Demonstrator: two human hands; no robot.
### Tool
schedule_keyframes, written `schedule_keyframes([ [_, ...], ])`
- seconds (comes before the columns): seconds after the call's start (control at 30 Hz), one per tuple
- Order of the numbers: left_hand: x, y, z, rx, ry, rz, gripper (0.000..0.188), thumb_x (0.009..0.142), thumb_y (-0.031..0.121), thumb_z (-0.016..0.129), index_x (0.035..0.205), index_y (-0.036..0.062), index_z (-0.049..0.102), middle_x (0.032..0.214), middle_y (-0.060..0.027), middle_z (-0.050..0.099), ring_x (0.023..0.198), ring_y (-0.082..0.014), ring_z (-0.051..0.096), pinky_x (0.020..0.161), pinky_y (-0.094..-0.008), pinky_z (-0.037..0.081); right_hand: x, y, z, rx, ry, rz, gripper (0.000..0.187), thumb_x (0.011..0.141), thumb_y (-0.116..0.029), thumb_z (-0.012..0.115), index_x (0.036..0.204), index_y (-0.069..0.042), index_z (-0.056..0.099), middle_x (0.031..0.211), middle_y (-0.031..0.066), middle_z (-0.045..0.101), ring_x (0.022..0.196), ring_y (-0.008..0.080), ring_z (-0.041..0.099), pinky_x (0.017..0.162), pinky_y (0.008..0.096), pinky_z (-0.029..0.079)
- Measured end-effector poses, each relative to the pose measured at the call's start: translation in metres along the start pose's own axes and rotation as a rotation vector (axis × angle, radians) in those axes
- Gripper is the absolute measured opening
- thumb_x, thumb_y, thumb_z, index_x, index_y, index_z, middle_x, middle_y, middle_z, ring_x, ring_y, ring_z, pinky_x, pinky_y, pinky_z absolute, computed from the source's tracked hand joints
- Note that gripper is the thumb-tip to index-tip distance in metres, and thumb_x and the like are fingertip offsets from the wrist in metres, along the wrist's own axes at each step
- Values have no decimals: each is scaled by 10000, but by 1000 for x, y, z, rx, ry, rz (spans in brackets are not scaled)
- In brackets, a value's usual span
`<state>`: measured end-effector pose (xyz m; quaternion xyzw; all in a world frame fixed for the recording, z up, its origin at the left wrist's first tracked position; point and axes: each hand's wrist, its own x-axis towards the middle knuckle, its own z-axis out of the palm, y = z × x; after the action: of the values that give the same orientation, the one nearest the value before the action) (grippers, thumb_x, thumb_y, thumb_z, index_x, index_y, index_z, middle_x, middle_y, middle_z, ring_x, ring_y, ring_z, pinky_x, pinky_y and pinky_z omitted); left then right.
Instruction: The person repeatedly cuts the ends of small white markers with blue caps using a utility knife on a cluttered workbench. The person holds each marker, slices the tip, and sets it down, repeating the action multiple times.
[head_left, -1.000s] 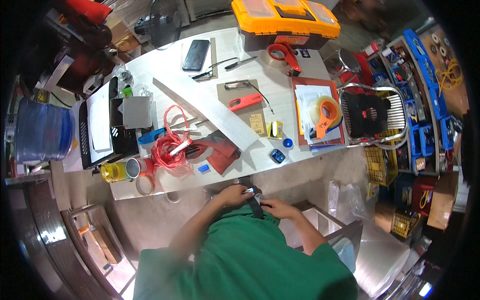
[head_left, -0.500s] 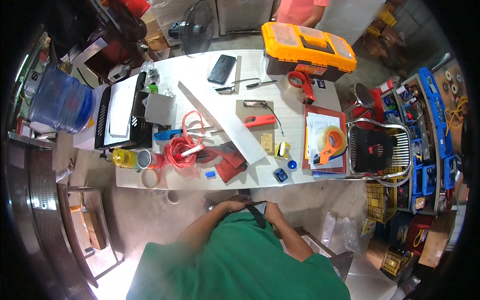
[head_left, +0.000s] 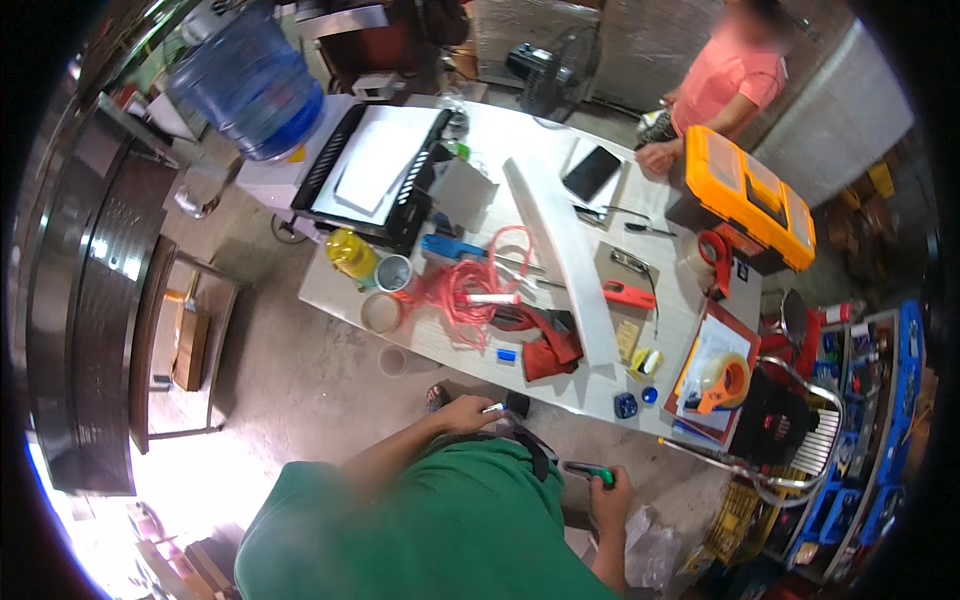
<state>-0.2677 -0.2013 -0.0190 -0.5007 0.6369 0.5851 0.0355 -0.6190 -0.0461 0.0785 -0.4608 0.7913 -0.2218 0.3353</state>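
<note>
In front of my waist, my left hand [head_left: 467, 413] is closed on a small silvery-white object [head_left: 495, 408], too small to name. Out to the right, my right hand [head_left: 611, 494] grips a green-and-dark hand tool [head_left: 590, 471], its exact kind unclear. Between them a black strap [head_left: 540, 458] hangs against my green shirt. Both hands are below the near edge of the white table [head_left: 450, 345]. Nearest on the tabletop are a red-and-black cloth piece [head_left: 548, 350], a small blue block [head_left: 506, 355] and a tangle of red cord [head_left: 460, 300] with a white marker-like stick [head_left: 493, 299] on it.
A long white strip [head_left: 560, 255] crosses the table. Around it lie a phone [head_left: 592, 174], a red-handled cutter [head_left: 628, 294], tape dispensers [head_left: 724, 382] and an orange toolbox [head_left: 752, 195]. Another person [head_left: 728, 80] stands at the far side. A metal chair [head_left: 815, 440] stands right.
My view has turned, shifting the table rightward. My hands, earlier together at the waist, are now apart; the right has moved right with a green tool showing. The other person shows more fully.
</note>
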Motion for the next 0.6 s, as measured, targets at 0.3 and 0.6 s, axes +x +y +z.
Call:
schedule_keyframes([
  [0.3, -91, 32, -53, -756, 103, 17, 470, 1078, 468, 574, 1198, 32, 704, 1054, -26, 754, 747, -57, 530, 642, -244, 433, 14, -100, 13, 1129, 38, -20, 165, 1031, -122, 522, 1152, -9, 522, 857, 164, 702, 703, 327, 756, 640, 425, 638],
  [0.6, -132, 103, -65, -1261, 760, 181, 241, 1017, 276, 738, 992, 57, 642, 688, 71, 517, 579, -31, 451, 512, -239, 329, 20, -212, 117, 1299, -486, 52, 204, 1051, -109, 511, 1240, -34, 491, 991, 220, 700, 804, 353, 766, 711, 467, 657],
])
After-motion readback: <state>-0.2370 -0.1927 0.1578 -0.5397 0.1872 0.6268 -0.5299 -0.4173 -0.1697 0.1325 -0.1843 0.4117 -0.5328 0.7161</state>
